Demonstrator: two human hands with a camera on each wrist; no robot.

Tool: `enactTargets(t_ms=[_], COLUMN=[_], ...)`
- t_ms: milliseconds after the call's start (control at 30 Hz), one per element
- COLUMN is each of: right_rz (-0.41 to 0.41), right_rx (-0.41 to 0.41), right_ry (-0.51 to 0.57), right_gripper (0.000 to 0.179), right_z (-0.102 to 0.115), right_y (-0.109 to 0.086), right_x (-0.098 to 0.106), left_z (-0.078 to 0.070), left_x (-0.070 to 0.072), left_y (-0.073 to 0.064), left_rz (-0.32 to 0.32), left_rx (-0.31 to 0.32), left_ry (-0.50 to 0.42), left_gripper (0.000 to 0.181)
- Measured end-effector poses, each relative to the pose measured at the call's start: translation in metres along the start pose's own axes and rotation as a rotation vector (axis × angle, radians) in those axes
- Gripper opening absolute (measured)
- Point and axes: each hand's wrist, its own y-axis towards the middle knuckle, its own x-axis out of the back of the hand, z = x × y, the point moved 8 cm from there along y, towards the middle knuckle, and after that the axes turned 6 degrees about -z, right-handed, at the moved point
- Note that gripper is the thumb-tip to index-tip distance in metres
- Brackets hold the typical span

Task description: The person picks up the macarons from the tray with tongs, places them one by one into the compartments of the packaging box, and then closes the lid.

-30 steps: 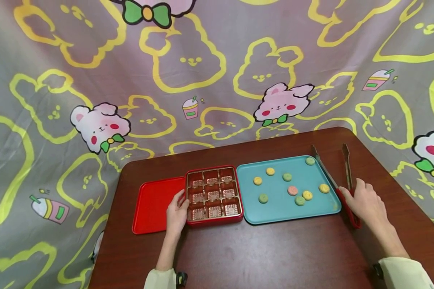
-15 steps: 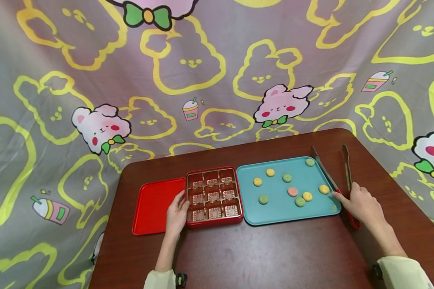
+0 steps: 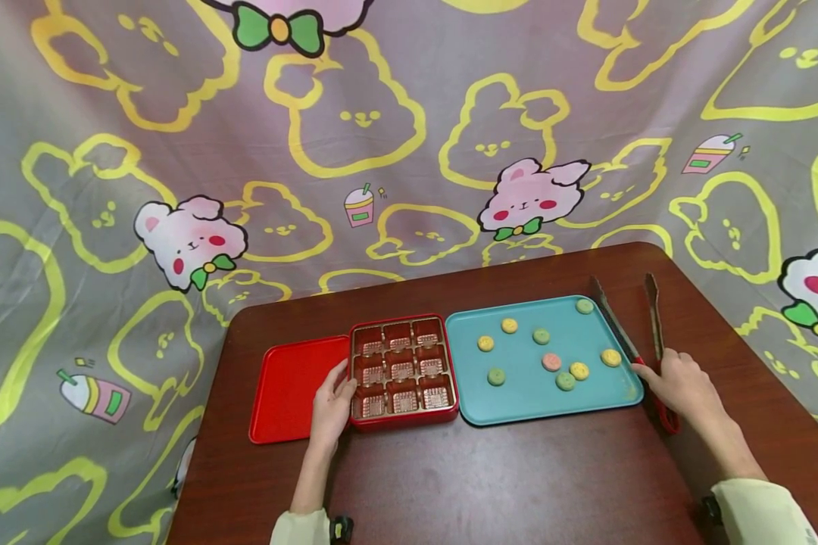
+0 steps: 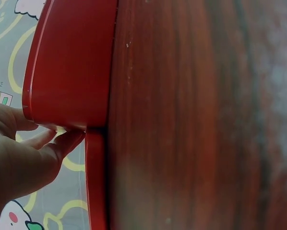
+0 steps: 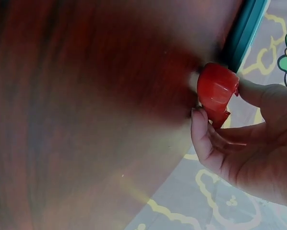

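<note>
A red box [image 3: 404, 421] with several square compartments stands on the table, and its compartments hold nothing. My left hand [image 3: 332, 406] holds it at the left wall; in the left wrist view the thumb lies at the rim and the fingertips [image 4: 69, 139] touch the outer side. To the right, a blue tray [image 3: 518, 397] carries several round macarons: yellow, green and one pink [image 3: 551, 362]. My right hand [image 3: 688, 387] grips the red handles of metal tongs [image 3: 657, 322], whose arms are spread apart. In the right wrist view the red handle end [image 5: 215, 91] sits between thumb and fingers.
A flat red lid [image 3: 293, 393] lies left of the box, partly behind my left hand. The box and tray stand side by side on the brown wooden table [image 3: 504, 484]. A patterned curtain [image 3: 423, 136] hangs close behind the table and along both sides.
My right hand has shifted slightly left, then a touch back right. The left arm of the tongs has moved a little to the right. My left hand stays at the box.
</note>
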Motion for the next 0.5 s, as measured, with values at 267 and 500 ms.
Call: enactTargets(t_ms=[267,500], right_rz=[-0.082,-0.190], right_rx=[-0.050,-0.095], right_ry=[0.009,0.029], right_gripper=[0.041,0.033], right_z=[-0.005,-0.007], right_y=[-0.005,-0.008], right_x=[0.004,0.015], left_z=[0.001,-0.001], left_x=[-0.002,0.002], left_y=[0.001,0.002], left_rz=[-0.011,-0.032], left_rx=[-0.006,-0.039], left_ry=[0.000,0.002], left_gripper=[0.047,0.047])
